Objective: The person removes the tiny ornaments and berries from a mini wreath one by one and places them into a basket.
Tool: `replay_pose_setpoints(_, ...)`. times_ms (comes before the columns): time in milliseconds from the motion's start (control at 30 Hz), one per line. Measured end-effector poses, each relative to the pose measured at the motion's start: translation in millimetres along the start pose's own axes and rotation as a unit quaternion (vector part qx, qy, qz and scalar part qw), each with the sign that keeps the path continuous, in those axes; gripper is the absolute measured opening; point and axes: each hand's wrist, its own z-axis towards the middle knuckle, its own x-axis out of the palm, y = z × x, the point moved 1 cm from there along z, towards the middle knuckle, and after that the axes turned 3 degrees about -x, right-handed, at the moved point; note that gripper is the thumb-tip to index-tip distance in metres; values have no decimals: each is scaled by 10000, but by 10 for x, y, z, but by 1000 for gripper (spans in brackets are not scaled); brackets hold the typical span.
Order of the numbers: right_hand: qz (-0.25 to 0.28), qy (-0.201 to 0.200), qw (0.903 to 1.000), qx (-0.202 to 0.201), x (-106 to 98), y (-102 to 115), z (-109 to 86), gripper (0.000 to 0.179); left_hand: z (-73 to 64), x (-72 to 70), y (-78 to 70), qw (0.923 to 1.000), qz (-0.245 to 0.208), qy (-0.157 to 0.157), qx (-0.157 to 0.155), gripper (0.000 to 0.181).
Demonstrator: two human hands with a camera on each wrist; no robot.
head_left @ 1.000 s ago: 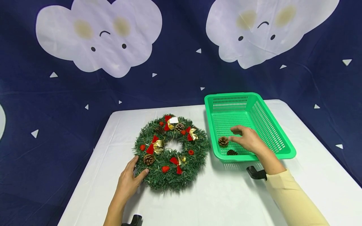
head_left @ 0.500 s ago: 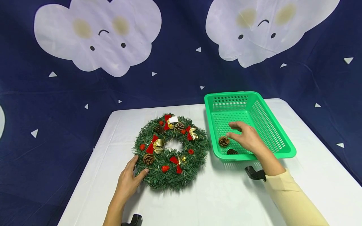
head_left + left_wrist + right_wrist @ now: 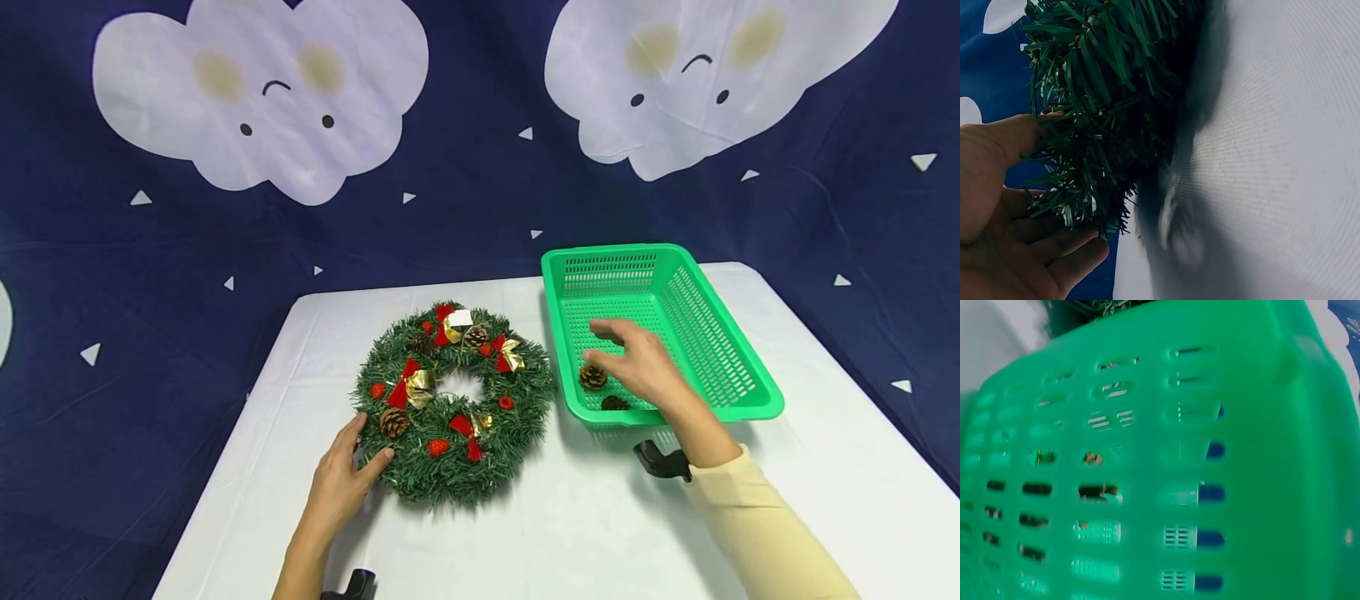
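The green Christmas wreath (image 3: 450, 479) lies flat on the table, with red and gold bows, red berries and pine cones on it. My left hand (image 3: 341, 483) holds its near-left edge, thumb on the near side and fingers along the left. In the left wrist view, the green tinsel needles (image 3: 1097, 125) sit between thumb and fingers. Over the green basket (image 3: 570, 367) hovers my right hand (image 3: 637, 362), fingers spread and nothing in them. Below its thumb a brown pine cone (image 3: 592, 378) rests in the basket, and a darker pine cone (image 3: 615, 403) lies by the near wall.
A white cloth covers the table (image 3: 517, 550). Behind it hangs a dark blue backdrop (image 3: 480, 208) with clouds and triangles. The basket's slotted side (image 3: 1260, 456) fills the right wrist view. A white tag (image 3: 460, 318) shows on the wreath.
My right hand has shifted left over the basket, towards the wreath, with its fingers still apart. The left hand and the wreath have stayed in place.
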Motion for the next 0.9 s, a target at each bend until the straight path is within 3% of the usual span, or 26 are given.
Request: replay_pose_setpoints(900,484,-165,9987,-67,269,373,128,58,-2,-4,-9,10000,7,-49,11,75)
